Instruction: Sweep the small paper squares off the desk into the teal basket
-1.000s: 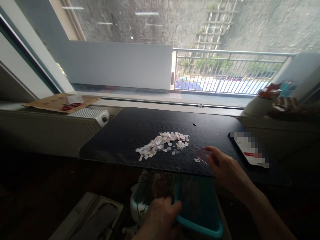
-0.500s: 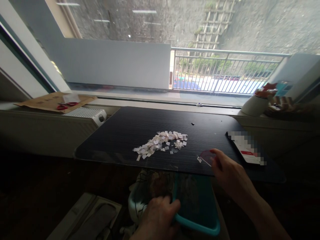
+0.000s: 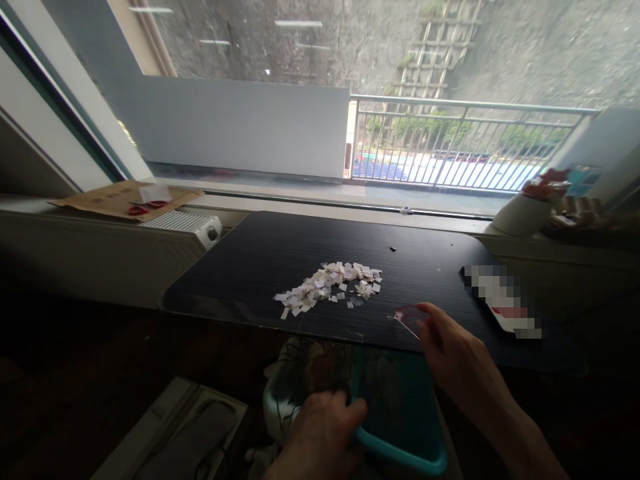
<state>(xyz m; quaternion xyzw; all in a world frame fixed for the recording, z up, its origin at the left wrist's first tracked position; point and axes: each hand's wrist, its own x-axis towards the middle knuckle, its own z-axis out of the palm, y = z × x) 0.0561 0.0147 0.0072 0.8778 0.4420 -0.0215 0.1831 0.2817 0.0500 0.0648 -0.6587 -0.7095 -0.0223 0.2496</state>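
My right hand [image 3: 453, 350] pinches a thin, see-through pinkish plastic sheet [image 3: 412, 317] with a straight edge, low over the front right of the black table [image 3: 320, 233]. A small pale scrap [image 3: 397, 315] lies at the sheet's left tip. Below the front edge, my left hand [image 3: 323, 423] is closed on the left rim of a turquoise plastic bin [image 3: 400, 452]; its fingertips are partly hidden. The bin's dark inside shows blurred pale bits. To the left of the sheet, a heap of small white paper squares [image 3: 315, 285] spreads across the tabletop.
A phone-like flat item [image 3: 493, 303], partly pixelated, lies at the table's right. A small dark piece [image 3: 393, 249] sits near the back. Red-handled scissors [image 3: 145, 207] rest on a brown envelope [image 3: 90, 200] at the left. A white vase-like pot [image 3: 520, 215] stands on the right sill.
The view has shifted slightly, moving the scene rightward. My right hand has drawn the plastic sheet and scrap slightly left relative to the table. My left hand stays on the bin's rim.
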